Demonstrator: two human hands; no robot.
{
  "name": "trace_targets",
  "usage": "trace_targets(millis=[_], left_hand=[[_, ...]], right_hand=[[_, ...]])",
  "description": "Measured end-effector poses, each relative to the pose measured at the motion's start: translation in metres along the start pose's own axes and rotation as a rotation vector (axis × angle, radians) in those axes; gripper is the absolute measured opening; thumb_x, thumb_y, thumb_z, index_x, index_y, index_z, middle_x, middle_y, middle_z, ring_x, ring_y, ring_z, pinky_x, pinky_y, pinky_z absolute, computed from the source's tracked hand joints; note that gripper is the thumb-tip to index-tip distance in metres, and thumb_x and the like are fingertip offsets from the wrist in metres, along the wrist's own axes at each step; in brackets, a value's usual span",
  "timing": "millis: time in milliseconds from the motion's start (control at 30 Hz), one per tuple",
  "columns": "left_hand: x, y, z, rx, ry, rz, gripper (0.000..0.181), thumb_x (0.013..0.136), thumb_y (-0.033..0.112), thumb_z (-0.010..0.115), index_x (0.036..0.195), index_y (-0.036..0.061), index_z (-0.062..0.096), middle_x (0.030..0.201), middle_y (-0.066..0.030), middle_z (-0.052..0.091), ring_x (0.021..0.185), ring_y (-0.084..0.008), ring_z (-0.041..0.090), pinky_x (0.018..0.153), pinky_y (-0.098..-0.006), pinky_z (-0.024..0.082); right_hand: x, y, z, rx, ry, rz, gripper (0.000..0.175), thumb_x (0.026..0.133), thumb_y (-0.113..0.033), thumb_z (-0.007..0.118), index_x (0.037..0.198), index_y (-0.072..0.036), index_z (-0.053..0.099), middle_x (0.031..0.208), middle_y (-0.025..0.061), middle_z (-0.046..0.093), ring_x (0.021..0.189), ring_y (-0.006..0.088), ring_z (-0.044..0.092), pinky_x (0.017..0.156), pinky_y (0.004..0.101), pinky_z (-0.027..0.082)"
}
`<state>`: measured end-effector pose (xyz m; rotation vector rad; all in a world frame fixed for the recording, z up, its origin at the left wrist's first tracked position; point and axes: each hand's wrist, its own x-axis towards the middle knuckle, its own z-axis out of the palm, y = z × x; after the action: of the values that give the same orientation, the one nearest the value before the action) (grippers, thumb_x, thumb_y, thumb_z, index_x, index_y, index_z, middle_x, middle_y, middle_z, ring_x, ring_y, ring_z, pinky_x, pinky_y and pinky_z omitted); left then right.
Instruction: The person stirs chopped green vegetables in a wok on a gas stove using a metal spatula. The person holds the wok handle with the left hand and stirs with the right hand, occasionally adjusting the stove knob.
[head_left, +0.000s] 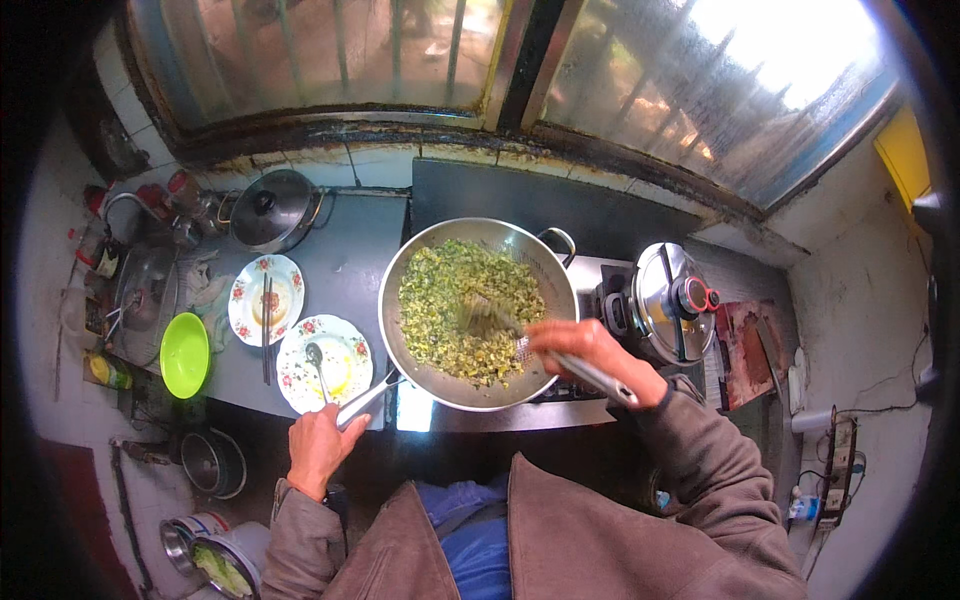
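A large metal wok (555, 300) sits on the stove, holding chopped green and yellow food (472, 300) that looks like fried rice. My left hand (322, 450) grips the wok's long metal handle (367, 401). In my right hand (592, 352) is the grey handle of a cooking turner (585, 373); its blurred head lies in the food near the middle of the wok. Left of the wok, a floral plate (289, 382) with food residue holds a metal spoon (315, 356). Behind it, a second floral plate (244, 304) has dark chopsticks (266, 330) across it.
A pressure cooker (675, 300) stands right of the wok, beside a red cutting board (739, 367) with a knife (769, 352). At the left are a green bowl (185, 356), a lidded pan (271, 210) and a sink (146, 300). Windows (337, 60) rise behind the stove.
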<state>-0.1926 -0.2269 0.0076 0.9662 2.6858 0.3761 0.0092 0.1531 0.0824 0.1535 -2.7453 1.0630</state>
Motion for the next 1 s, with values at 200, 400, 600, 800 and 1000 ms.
trace_targets(millis=[200, 400, 600, 800, 1000], left_hand=[[0.0, 0.001, 0.0, -0.012, 0.007, -0.004, 0.053, 0.089, 0.052, 0.075, 0.092, -0.0009, 0.074, 0.079, -0.0263, 0.072, 0.076, -0.0457, 0.071, 0.068, -0.0537, 0.056], [0.0, 0.0, 0.001, 0.003, 0.004, -0.004, 0.054, 0.089, 0.052, 0.074, 0.092, -0.0014, 0.074, 0.079, -0.0269, 0.072, 0.076, -0.0457, 0.071, 0.068, -0.0532, 0.056], [0.0, -0.001, 0.002, -0.011, 0.014, -0.005, 0.054, 0.089, 0.052, 0.074, 0.093, -0.0014, 0.074, 0.079, -0.0273, 0.072, 0.075, -0.0464, 0.071, 0.067, -0.0539, 0.055], [0.0, -0.001, 0.001, 0.003, 0.003, -0.005, 0.053, 0.089, 0.052, 0.075, 0.093, -0.0011, 0.075, 0.079, -0.027, 0.072, 0.075, -0.0464, 0.071, 0.067, -0.0541, 0.055], [0.0, 0.0, 0.001, -0.013, 0.02, 0.005, 0.053, 0.088, 0.051, 0.075, 0.091, -0.0013, 0.075, 0.079, -0.0271, 0.071, 0.075, -0.0462, 0.071, 0.068, -0.0533, 0.055]], right_hand=[[-0.011, -0.054, -0.019, 0.009, -0.064, 0.068, 0.027, 0.083, 0.003, 0.071, 0.11, 0.001, 0.071, 0.122, 0.0227, 0.072, 0.097, 0.0385, 0.075, 0.083, 0.0427, 0.061], [-0.001, -0.025, 0.003, 0.033, -0.023, 0.044, 0.023, 0.086, -0.001, 0.068, 0.109, 0.002, 0.071, 0.116, 0.0219, 0.073, 0.099, 0.0377, 0.075, 0.085, 0.0407, 0.062], [-0.002, 0.01, -0.021, -0.114, 0.279, 0.144, 0.02, 0.086, -0.005, 0.068, 0.105, 0.0, 0.074, 0.116, 0.0233, 0.074, 0.101, 0.0329, 0.077, 0.088, 0.0393, 0.062], [0.009, 0.014, -0.021, -0.085, 0.066, 0.1, 0.024, 0.084, -0.001, 0.07, 0.108, 0.0, 0.074, 0.121, 0.0238, 0.073, 0.103, 0.0367, 0.075, 0.087, 0.0403, 0.061], [-0.017, -0.049, -0.059, -0.048, -0.406, 0.122, 0.032, 0.079, 0.002, 0.071, 0.111, 0.003, 0.071, 0.126, 0.0268, 0.069, 0.097, 0.0374, 0.075, 0.084, 0.0401, 0.059]])
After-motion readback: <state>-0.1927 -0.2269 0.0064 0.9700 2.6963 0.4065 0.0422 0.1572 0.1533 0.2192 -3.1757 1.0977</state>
